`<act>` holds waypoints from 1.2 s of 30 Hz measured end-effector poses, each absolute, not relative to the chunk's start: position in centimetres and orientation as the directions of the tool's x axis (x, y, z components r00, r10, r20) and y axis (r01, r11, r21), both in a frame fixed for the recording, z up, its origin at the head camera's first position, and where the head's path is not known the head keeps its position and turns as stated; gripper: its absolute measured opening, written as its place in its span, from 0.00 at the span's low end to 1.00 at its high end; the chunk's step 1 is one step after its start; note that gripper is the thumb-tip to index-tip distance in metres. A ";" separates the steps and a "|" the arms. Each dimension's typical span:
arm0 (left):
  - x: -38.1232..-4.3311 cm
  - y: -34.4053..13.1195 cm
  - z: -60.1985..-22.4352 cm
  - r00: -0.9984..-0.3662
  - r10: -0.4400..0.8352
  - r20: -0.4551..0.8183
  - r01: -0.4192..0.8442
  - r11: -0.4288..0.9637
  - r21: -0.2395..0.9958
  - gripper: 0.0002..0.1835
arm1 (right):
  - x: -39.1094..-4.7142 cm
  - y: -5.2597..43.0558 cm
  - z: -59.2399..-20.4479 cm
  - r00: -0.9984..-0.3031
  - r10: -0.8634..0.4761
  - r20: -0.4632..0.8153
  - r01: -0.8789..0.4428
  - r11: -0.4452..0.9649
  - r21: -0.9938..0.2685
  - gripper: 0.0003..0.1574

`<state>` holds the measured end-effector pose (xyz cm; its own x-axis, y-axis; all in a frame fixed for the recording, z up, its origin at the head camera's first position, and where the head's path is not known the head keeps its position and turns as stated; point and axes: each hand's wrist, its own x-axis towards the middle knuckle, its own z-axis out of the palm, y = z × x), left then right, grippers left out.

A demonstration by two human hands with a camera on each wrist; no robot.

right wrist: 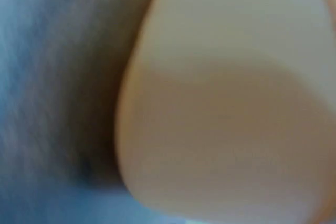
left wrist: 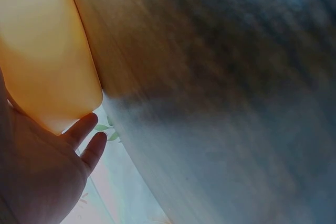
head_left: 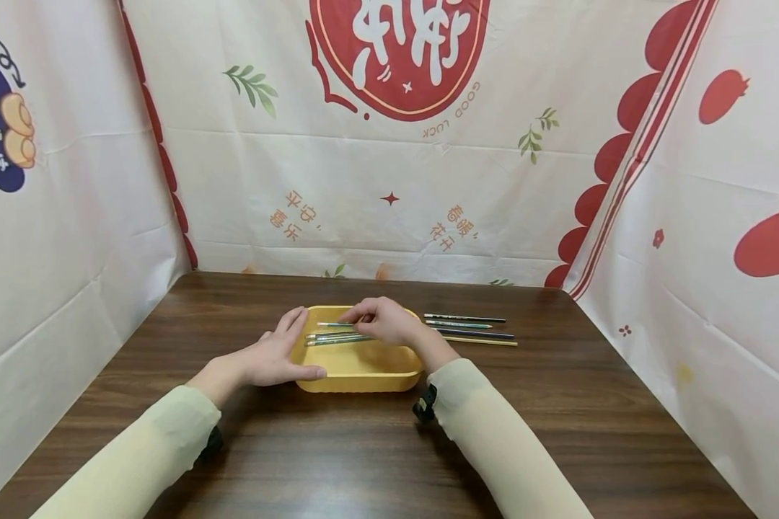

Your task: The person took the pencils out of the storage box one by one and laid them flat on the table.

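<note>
A yellow plastic tray (head_left: pixel 357 383) stands on the table, longer side facing me. My left hand (head_left: pixel 269 358) rests against its left end, fingers spread at the far corner and thumb along the near rim. The left wrist view also shows this hand (left wrist: pixel 47 166) beside the tray wall (left wrist: pixel 52 51). Over the tray, my right hand (head_left: pixel 389 321) pinches a light green pencil (head_left: pixel 334 324). Below it, several pencils (head_left: pixel 331 339) lie side by side in the tray, partly hidden by the right hand. The right wrist view is blurred and shows only the tray (right wrist: pixel 220 129) and tabletop.
To the tray's right, several pencils lie roughly parallel on the dark wooden table (head_left: pixel 311 447): a black one (head_left: pixel 467 318), a green one (head_left: pixel 461 325), a dark blue one (head_left: pixel 477 334) and a yellow one (head_left: pixel 483 341). Printed cloth (head_left: pixel 389 166) hangs behind and at both sides.
</note>
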<state>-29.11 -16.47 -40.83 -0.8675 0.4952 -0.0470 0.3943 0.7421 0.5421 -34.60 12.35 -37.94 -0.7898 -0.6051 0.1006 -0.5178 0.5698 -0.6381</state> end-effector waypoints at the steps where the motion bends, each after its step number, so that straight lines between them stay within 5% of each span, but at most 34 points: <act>1: -29.1 -16.4 -40.8 -0.868 0.494 -0.047 0.393 0.743 0.542 0.72 | -34.6 12.7 -37.6 -0.790 -0.603 0.108 -0.524 0.573 -0.630 0.18; 16: -28.9 -16.6 -40.6 -0.862 0.506 -0.038 0.410 0.739 0.535 0.72 | -33.2 19.1 -33.8 -0.818 -0.552 0.162 -0.539 0.637 -0.551 0.18; 36: -29.0 -16.5 -40.7 -0.864 0.501 -0.045 0.402 0.742 0.536 0.72 | -32.0 27.9 -35.8 -0.859 -0.471 0.202 -0.500 0.685 -0.530 0.17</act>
